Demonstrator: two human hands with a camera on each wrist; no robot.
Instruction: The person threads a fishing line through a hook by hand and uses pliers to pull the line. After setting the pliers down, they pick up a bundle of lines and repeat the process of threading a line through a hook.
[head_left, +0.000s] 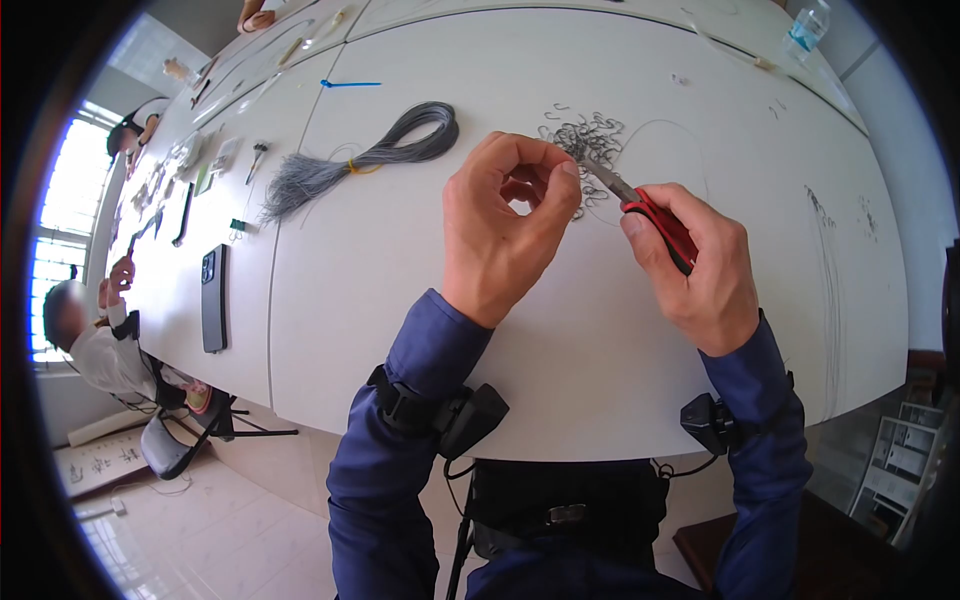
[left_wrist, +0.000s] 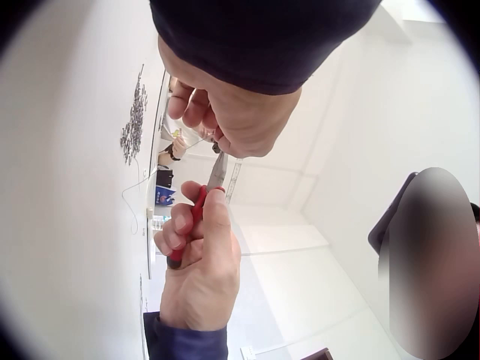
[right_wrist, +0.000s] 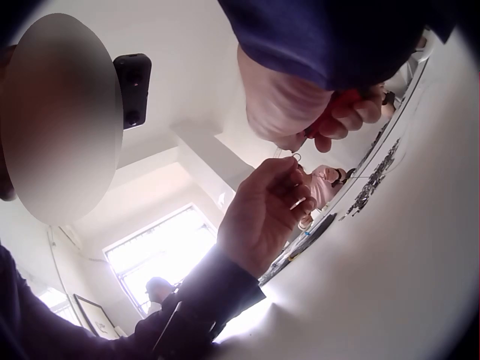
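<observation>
My right hand [head_left: 705, 265] grips pliers [head_left: 665, 228] with red and black handles and grey metal jaws. The jaws point up and left, their tip close to the fingertips of my left hand [head_left: 510, 215]. Thumb and index finger of the left hand pinch a thin wire, whose small curved end [right_wrist: 298, 157] shows at the fingertips in the right wrist view. Most of that wire is hidden by the fingers. Behind the hands, a pile of small bent wire hooks [head_left: 600, 130] lies on the white table [head_left: 400, 280].
Left of the hooks lies a bundle of grey wire [head_left: 415, 135] tied with a yellow band. A blue cable tie [head_left: 350, 84] lies farther back, and a phone [head_left: 214, 300] to the left. Loose straight wires [head_left: 828, 290] are at the right. Other people sit at the left.
</observation>
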